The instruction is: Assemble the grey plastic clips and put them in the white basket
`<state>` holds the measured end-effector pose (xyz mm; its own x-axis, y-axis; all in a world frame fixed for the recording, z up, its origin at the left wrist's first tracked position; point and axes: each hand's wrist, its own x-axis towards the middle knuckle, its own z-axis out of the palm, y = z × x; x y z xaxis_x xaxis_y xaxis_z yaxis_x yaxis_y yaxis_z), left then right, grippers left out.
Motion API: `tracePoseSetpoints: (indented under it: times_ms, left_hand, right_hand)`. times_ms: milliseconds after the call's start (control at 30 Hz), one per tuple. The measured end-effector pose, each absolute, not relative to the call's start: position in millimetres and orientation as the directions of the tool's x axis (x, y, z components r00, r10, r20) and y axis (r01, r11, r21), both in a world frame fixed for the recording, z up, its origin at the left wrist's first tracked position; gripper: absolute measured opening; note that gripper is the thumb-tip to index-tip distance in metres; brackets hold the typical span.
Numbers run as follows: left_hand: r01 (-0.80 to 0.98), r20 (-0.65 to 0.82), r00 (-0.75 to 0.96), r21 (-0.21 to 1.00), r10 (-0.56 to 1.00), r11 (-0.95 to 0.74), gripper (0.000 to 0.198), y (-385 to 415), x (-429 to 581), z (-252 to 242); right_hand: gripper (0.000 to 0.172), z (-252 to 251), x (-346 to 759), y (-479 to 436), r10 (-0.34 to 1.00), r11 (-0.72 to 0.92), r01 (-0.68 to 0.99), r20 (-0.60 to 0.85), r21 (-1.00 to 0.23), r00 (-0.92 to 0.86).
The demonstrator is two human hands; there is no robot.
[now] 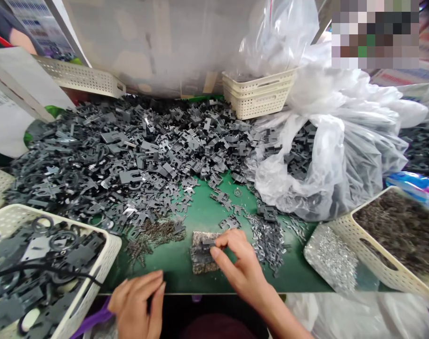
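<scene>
My right hand (240, 259) pinches a small dark grey plastic part (208, 243) between thumb and forefinger. That part is over a speckled block (200, 235), on which a flat dark grey plastic piece (201, 256) lies. My left hand (140, 303) rests at the front edge of the table, its fingers loosely stretched and nothing visible in them. A purple strip (94, 320) shows beside its wrist. Left of the block lies a heap of small brownish springs (157, 231). To the right is a pile of small grey metal pieces (269, 238).
A large heap of dark grey plastic parts (147, 150) covers the back of the green table (172, 278). A filled basket (111, 242) stands front left, another (346, 230) at right beside a bag of silvery bits (332, 259). A clear plastic bag (362, 155) bulges back right.
</scene>
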<state>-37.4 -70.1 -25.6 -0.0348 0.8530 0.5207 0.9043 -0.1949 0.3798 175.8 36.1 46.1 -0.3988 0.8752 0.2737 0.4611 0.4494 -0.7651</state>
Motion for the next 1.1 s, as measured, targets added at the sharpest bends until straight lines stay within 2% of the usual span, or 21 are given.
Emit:
tracePoseSetpoints:
  times_ms: [133, 300, 367, 500, 667, 800, 933, 1000, 1100]
  left_hand:
    - [0.885, 0.414, -0.052, 0.441, 0.909, -0.15, 0.011, -72, -38, -26]
    - [0.853, 0.401, -0.118, 0.509, 0.909, -0.114, 0.011, -78, -31, -25]
    - [0.81, 0.365, -0.155, 0.579, 0.918, -0.094, 0.012, -83, -22, -24]
    - [0.627, 0.228, -0.262, 0.779, 0.938, -0.014, 0.017, -92, -9, -18]
    - [0.262, -0.091, -0.531, 0.928, 0.842, 0.266, 0.031, -84, -8, 3]
    - [-0.016, -0.28, -0.563, 0.945, 0.778, 0.328, 0.037, -76, -6, 17]
    - [-0.247, -0.444, -0.501, 0.896, 0.742, 0.369, 0.041, -71, -8, 21]
    - [-0.375, -0.508, -0.445, 0.854, 0.737, 0.361, 0.04, -67, -8, 21]
    - [-0.536, -0.575, -0.358, 0.772, 0.736, 0.343, 0.036, -61, -4, 24]
  right_hand:
    - [0.012, 48, 175, 36, 0.87, 0.458, 0.467, 0.275, -0.756, -0.409]
    - [0.012, 47, 174, 33, 0.871, 0.452, 0.463, 0.266, -0.763, -0.412]
    - [0.012, 46, 173, 31, 0.871, 0.447, 0.457, 0.258, -0.769, -0.418]
    - [0.012, 44, 172, 27, 0.872, 0.435, 0.452, 0.24, -0.779, -0.427]
    - [0.013, 44, 171, 25, 0.867, 0.439, 0.451, 0.234, -0.777, -0.44]
    - [0.012, 44, 172, 25, 0.865, 0.44, 0.447, 0.233, -0.779, -0.445]
    - [0.013, 46, 173, 21, 0.871, 0.406, 0.405, 0.212, -0.819, -0.444]
    - [0.014, 49, 171, 15, 0.877, 0.31, 0.307, 0.146, -0.9, -0.457]
    - [0.022, 52, 162, 4, 0.877, 0.002, -0.009, 0.006, -1.0, -0.48]
